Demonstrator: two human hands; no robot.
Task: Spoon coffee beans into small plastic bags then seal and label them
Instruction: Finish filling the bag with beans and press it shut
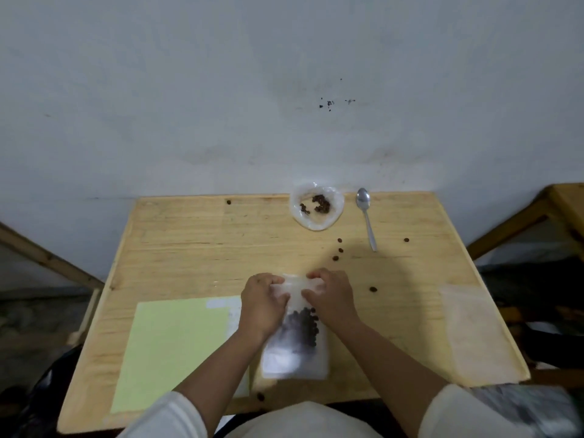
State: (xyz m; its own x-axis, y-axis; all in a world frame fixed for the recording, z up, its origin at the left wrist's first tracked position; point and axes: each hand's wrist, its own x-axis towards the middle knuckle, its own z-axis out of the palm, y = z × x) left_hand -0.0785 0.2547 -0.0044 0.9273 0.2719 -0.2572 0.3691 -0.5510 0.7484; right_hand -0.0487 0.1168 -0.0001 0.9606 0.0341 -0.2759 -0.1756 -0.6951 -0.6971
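Note:
A small clear plastic bag (295, 352) with dark coffee beans inside lies flat on the wooden table (196, 241), its mouth pointing away from me. My left hand (262, 303) pinches the left side of the bag's top edge. My right hand (331, 297) pinches the right side of that same edge. A clear plastic sheet or open bag (317, 206) holding a few beans sits at the table's far edge. A metal spoon (366, 216) lies right of it, bowl away from me. A pale green label sheet (173, 352) lies left of the bag.
Several loose beans (339, 249) are scattered on the table between the spoon and my hands, and one (260, 396) lies near the front edge. An empty clear bag (474, 330) rests at the right edge. A white wall stands behind the table; another wooden frame (556, 210) is at the right.

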